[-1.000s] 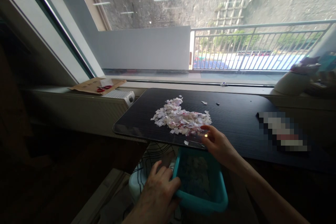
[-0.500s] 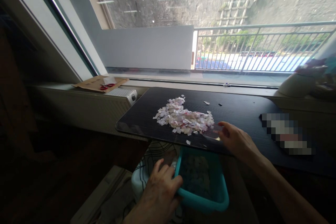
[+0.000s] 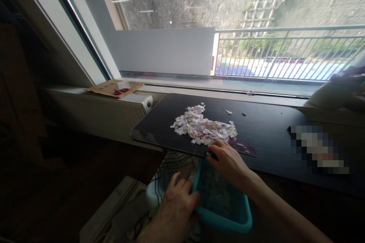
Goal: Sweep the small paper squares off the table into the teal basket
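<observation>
A teal plastic basin [image 3: 247,207] with paper scraps inside sits below the table edge. My left hand [image 3: 179,201] grips its left rim, the thumb over the rim and the fingers outside. My right hand [image 3: 229,161] is at the table's front edge above the basin, its fingertips closed around a small white paper scrap [image 3: 209,153], partly hidden by them. Just beyond lies a heap of cut paper pieces [image 3: 199,123] on the black table [image 3: 265,121]. To the right of the heap, a clear purplish plastic sheet [image 3: 248,150] lies flat with a few scraps on it.
Red-handled scissors [image 3: 121,91] rest on a brown paper envelope [image 3: 107,86] over the radiator [image 3: 94,110]. Two small scraps [image 3: 228,112] lie toward the table's back. A blurred-out flat object [image 3: 319,150] is at the right. A window stands behind the table.
My right hand has let go of the plastic sheet and moved left to the loose scrap at the table edge. My left hand keeps hold of the basin. The view has shifted slightly.
</observation>
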The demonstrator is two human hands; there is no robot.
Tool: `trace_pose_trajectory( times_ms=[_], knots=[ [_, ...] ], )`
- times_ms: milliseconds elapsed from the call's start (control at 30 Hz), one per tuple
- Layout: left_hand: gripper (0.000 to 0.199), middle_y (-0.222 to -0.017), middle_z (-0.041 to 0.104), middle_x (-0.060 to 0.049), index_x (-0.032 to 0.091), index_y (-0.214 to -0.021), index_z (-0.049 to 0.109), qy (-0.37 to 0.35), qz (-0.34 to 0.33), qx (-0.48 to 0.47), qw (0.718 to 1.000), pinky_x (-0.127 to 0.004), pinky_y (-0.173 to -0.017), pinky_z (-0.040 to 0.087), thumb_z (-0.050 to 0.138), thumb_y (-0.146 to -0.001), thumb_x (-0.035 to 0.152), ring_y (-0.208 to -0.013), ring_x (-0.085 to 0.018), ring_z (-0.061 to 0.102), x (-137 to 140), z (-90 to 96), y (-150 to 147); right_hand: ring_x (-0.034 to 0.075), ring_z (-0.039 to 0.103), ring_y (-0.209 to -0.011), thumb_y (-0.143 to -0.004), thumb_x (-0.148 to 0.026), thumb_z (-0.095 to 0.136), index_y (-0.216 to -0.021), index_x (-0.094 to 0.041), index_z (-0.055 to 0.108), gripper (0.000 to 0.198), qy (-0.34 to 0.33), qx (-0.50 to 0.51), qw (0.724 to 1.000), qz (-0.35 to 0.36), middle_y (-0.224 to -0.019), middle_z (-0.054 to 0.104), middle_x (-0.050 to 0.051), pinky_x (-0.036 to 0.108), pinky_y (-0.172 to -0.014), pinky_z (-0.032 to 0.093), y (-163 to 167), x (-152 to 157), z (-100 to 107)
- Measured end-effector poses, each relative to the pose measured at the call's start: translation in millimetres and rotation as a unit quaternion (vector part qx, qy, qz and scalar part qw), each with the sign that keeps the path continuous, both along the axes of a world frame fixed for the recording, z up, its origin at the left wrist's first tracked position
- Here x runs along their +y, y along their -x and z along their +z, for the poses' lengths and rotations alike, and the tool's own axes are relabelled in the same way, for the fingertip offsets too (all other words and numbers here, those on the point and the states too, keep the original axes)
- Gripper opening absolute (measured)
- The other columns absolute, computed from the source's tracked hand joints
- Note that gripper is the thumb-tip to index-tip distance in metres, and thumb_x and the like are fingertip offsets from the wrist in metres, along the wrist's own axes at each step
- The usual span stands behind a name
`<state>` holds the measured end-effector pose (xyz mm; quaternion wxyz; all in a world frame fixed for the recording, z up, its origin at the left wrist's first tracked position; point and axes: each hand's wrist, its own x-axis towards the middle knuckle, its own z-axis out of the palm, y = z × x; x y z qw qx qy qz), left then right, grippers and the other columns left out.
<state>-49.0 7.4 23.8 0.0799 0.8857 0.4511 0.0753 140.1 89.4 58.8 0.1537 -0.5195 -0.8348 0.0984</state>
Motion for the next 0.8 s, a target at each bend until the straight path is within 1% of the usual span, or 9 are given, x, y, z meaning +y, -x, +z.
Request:
trace_pose_trajectory(
  times_ms=[167,333,433,533,633,733,800],
  knots=[
    [0.009,-0.079,0.054,-0.001,0.021,-0.079,0.060,0.007,0.007,-0.006,1.000,-0.052,-0.099,0.022,0.067,-0.073,0.024,-0.086,-0.024,0.051,0.1,-0.1,-0.5,0.017,0.054,-0.081,-0.084,-0.020,0.054,-0.084,-0.017,0.064,0.010,0.015,0.008,1.000,0.005,-0.089,0.059,0.006,0.026,-0.070,0.040,-2.7,0.6,-0.6],
    [0.014,-0.079,0.055,-0.001,0.021,-0.079,0.060,0.002,0.002,-0.002,1.000,-0.052,-0.100,0.021,0.070,-0.070,0.024,-0.086,-0.024,0.051,-0.4,0.6,-0.8,0.016,0.055,-0.078,-0.084,-0.018,0.052,-0.083,-0.017,0.065,0.013,0.018,0.017,1.000,0.008,-0.086,0.060,0.006,0.025,-0.067,0.039,-3.4,0.7,-1.8],
    [0.014,-0.078,0.054,0.000,0.022,-0.078,0.060,0.005,0.005,-0.003,1.000,-0.051,-0.100,0.020,0.070,-0.069,0.023,-0.086,-0.023,0.051,-0.2,0.0,-1.2,0.015,0.056,-0.077,-0.086,-0.018,0.049,-0.084,-0.017,0.067,0.017,0.023,0.030,0.999,0.021,-0.085,0.061,0.005,0.024,-0.067,0.039,-6.3,0.3,-2.6],
    [0.013,-0.078,0.054,0.000,0.021,-0.077,0.059,0.007,0.009,-0.006,1.000,-0.050,-0.100,0.020,0.069,-0.069,0.021,-0.084,-0.022,0.051,0.3,-2.8,-1.9,0.015,0.057,-0.077,-0.087,-0.018,0.047,-0.083,-0.018,0.068,0.021,0.028,0.083,0.996,0.027,-0.087,0.063,0.005,0.025,-0.069,0.040,-12.5,1.8,-2.5],
    [0.014,-0.078,0.054,0.000,0.021,-0.075,0.059,0.008,0.012,-0.018,1.000,-0.051,-0.100,0.020,0.070,-0.067,0.020,-0.083,-0.022,0.051,0.5,-8.2,-2.3,0.016,0.059,-0.075,-0.086,-0.021,0.047,-0.084,-0.017,0.067,0.021,0.038,0.151,0.988,-0.004,-0.083,0.065,0.005,0.027,-0.068,0.042,-22.2,8.3,-1.0],
    [0.016,-0.077,0.054,0.000,0.021,-0.075,0.059,0.004,0.015,-0.028,0.999,-0.053,-0.099,0.019,0.070,-0.064,0.019,-0.082,-0.022,0.051,1.1,-13.9,-2.1,0.017,0.061,-0.071,-0.085,-0.025,0.047,-0.088,-0.017,0.067,0.022,0.051,0.188,0.980,-0.036,-0.078,0.067,0.004,0.026,-0.064,0.044,-33.1,18.7,-0.2],
    [0.015,-0.077,0.054,0.000,0.021,-0.075,0.059,-0.004,0.014,-0.030,0.999,-0.053,-0.099,0.020,0.069,-0.064,0.019,-0.081,-0.022,0.052,1.7,-16.6,-2.1,0.017,0.063,-0.072,-0.083,-0.027,0.049,-0.091,-0.018,0.068,0.022,0.064,0.210,0.975,-0.044,-0.079,0.069,0.003,0.025,-0.065,0.046,-38.8,25.0,-1.2]
  ],
)
